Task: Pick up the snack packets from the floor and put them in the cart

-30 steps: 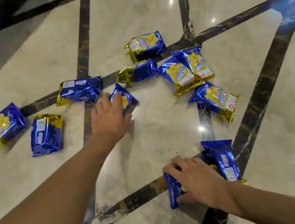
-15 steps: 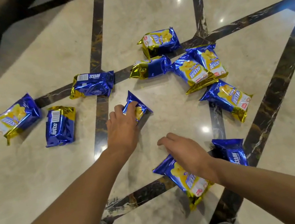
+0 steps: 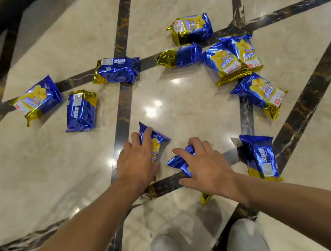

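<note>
Down on the marble floor (image 3: 35,170), right at my feet, I am holding one blue-and-gold snack packet in each hand. My left hand (image 3: 137,163) is curling its fingers over the near packet (image 3: 156,143), whose long axis is pointing up and away from me, its top corner sticking out past my fingertips. My right hand (image 3: 206,166) is gripping a second packet (image 3: 181,162), thumb on one side and fingers wrapped over the other, with the gold end (image 3: 205,198) poking out below my wrist. Whether either packet is already clear of the floor I cannot tell. Just right of my right hand, a back-side-up packet (image 3: 260,156) is lying lengthwise toward me, so I judge that hand to be the nearer one for it. Farther out, a cluster of packets is sitting up and to the right, including a yellow-printed packet (image 3: 261,91) and an overlapping pair (image 3: 231,58); more are lying well apart on the left, among them a barcode-up packet (image 3: 80,110). No cart is showing anywhere, so I cannot say what is in it; I reckon I am going to have to turn to find it.
</note>
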{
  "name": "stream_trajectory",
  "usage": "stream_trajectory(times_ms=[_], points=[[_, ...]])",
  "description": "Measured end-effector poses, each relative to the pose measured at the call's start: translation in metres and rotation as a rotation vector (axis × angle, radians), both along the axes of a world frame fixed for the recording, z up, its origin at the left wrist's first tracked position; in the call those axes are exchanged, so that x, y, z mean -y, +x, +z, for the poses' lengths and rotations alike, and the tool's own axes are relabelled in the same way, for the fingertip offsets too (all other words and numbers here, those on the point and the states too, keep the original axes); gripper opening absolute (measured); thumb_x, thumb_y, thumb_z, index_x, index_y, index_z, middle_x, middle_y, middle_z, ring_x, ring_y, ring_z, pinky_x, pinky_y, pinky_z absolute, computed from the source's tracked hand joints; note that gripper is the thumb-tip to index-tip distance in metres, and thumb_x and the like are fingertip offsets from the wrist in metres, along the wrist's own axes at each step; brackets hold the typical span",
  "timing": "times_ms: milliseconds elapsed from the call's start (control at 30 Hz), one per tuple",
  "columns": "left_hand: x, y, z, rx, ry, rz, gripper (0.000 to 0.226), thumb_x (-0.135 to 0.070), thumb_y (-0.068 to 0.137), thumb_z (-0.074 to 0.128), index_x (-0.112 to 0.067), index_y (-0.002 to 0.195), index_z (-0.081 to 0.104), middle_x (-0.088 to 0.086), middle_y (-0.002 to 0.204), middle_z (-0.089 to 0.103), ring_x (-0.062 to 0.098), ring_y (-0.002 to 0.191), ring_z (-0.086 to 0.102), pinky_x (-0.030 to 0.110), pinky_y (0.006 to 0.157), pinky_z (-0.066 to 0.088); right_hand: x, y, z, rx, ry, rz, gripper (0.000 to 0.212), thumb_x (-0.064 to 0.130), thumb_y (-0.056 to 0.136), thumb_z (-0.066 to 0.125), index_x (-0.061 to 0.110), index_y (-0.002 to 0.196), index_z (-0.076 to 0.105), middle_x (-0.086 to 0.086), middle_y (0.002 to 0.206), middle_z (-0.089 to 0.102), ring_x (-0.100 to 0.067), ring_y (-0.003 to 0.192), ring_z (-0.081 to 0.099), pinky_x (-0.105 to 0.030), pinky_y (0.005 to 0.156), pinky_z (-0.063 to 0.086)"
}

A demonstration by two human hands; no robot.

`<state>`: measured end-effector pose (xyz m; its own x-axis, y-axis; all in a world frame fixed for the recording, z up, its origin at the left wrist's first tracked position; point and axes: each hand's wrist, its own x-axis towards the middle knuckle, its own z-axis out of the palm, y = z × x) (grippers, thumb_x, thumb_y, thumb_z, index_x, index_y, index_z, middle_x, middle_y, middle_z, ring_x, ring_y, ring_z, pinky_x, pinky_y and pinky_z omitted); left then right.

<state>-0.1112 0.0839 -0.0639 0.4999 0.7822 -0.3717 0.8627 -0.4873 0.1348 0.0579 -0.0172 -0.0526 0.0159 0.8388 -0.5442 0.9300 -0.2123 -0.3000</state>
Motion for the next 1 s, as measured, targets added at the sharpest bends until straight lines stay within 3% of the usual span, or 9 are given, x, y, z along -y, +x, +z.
stream_trajectory(times_ms=[133, 267, 367, 467, 600, 700, 1000], points=[[0.016, -0.002, -0.003, -0.054, -0.055, 0.057, 0.098, -0.05, 0.082, 0.067, -0.027, 0.151, 0.001, 0.01, 0.137, 0.034, 0.03, 0.105, 0.055, 0.038, 0.082, 0.046, 0.017, -0.009, -0.012, 0.043, -0.031, 0.068, 0.078, 0.034, 0.081, 0.067, 0.04, 0.144, 0.021, -0.01, 0.152, 0.005, -0.034, 0.123, 0.033, -0.042, 0.08, 0.048], [0.02, -0.005, -0.005, -0.026, -0.044, 0.066, 0.087, -0.042, 0.089, 0.059, -0.028, 0.152, 0.001, 0.012, 0.14, 0.032, 0.031, 0.114, 0.05, 0.038, 0.089, 0.045, 0.016, -0.004, -0.011, 0.033, 0.053, 0.039, 0.068, 0.025, 0.085, 0.064, 0.035, 0.144, 0.031, -0.009, 0.148, 0.014, -0.032, 0.122, 0.036, -0.039, 0.076, 0.051], [0.011, -0.009, 0.008, 0.04, -0.029, 0.09, 0.078, -0.046, 0.092, 0.054, -0.03, 0.152, 0.006, 0.012, 0.136, 0.035, 0.031, 0.111, 0.051, 0.039, 0.088, 0.045, 0.006, 0.005, 0.001, 0.043, 0.142, -0.027, 0.063, 0.024, 0.084, 0.061, 0.033, 0.142, 0.037, -0.007, 0.144, 0.022, -0.03, 0.116, 0.04, -0.036, 0.074, 0.049], [-0.008, -0.009, 0.049, 0.105, -0.012, 0.191, 0.076, -0.043, 0.09, 0.055, -0.031, 0.151, 0.011, 0.012, 0.133, 0.037, 0.032, 0.106, 0.052, 0.042, 0.086, 0.045, -0.019, 0.016, 0.039, 0.019, 0.272, -0.148, 0.058, 0.023, 0.084, 0.06, 0.03, 0.139, 0.041, -0.006, 0.142, 0.026, -0.031, 0.114, 0.041, -0.041, 0.079, 0.052], [-0.022, -0.012, 0.162, 0.207, 0.057, 0.334, 0.074, -0.035, 0.088, 0.061, -0.032, 0.149, 0.019, 0.014, 0.134, 0.04, 0.034, 0.11, 0.049, 0.043, 0.086, 0.044, -0.051, 0.012, 0.155, -0.06, 0.431, -0.237, 0.055, 0.019, 0.085, 0.063, 0.029, 0.136, 0.046, -0.004, 0.146, 0.025, -0.028, 0.124, 0.038, -0.041, 0.09, 0.05], [-0.015, -0.022, 0.278, 0.233, 0.125, 0.4, 0.072, -0.03, 0.086, 0.061, -0.032, 0.149, 0.025, 0.015, 0.135, 0.038, 0.035, 0.111, 0.043, 0.043, 0.09, 0.038, -0.058, -0.009, 0.27, -0.096, 0.518, -0.261, 0.053, 0.016, 0.083, 0.066, 0.027, 0.132, 0.052, -0.007, 0.146, 0.026, -0.028, 0.129, 0.037, -0.041, 0.089, 0.051], [0.045, -0.09, 0.663, 0.363, 0.156, 0.676, 0.075, -0.027, 0.082, 0.064, -0.029, 0.148, 0.028, 0.012, 0.135, 0.04, 0.033, 0.111, 0.042, 0.043, 0.093, 0.037, -0.05, -0.099, 0.639, -0.189, 0.501, -0.189, 0.055, 0.018, 0.084, 0.067, 0.022, 0.136, 0.05, -0.006, 0.147, 0.027, -0.028, 0.13, 0.04, -0.039, 0.096, 0.049]])
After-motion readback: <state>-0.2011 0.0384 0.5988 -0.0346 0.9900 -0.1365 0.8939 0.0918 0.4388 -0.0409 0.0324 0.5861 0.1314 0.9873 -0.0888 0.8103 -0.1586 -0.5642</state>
